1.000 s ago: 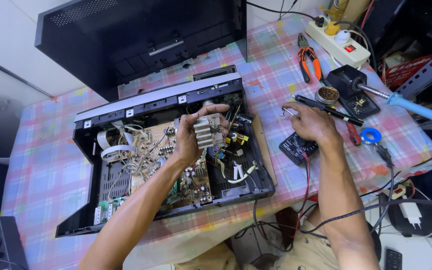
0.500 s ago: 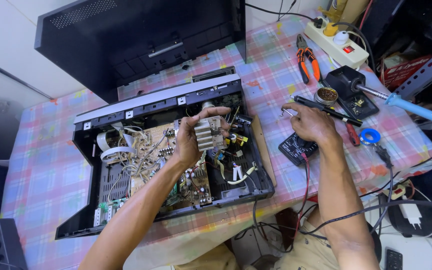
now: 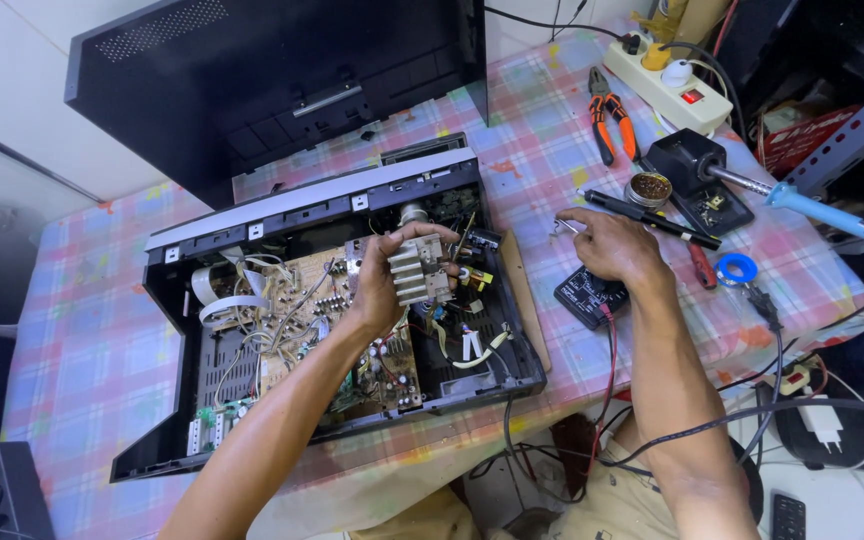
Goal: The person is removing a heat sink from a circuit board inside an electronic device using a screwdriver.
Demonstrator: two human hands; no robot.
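Left hand (image 3: 384,290) grip closed on the finned metal heatsink (image 3: 418,270), thumb over its far edge, fingers wrapped on its left side. Heatsink sits mid-chassis in the open black amplifier case (image 3: 167,400), fins running left-right, long axis near-far, tilted slightly. Circuit board (image 3: 292,310) with white ribbon cables lies left of it. Right hand (image 3: 614,248) rests half-curled, fingertips pinching a thin metal probe (image 3: 564,226) pointing left, palm over the black multimeter (image 3: 584,296) on the checked desk (image 3: 82,350). Black pen-like tool (image 3: 652,218) just beyond; blue soldering iron (image 3: 822,212) far right.
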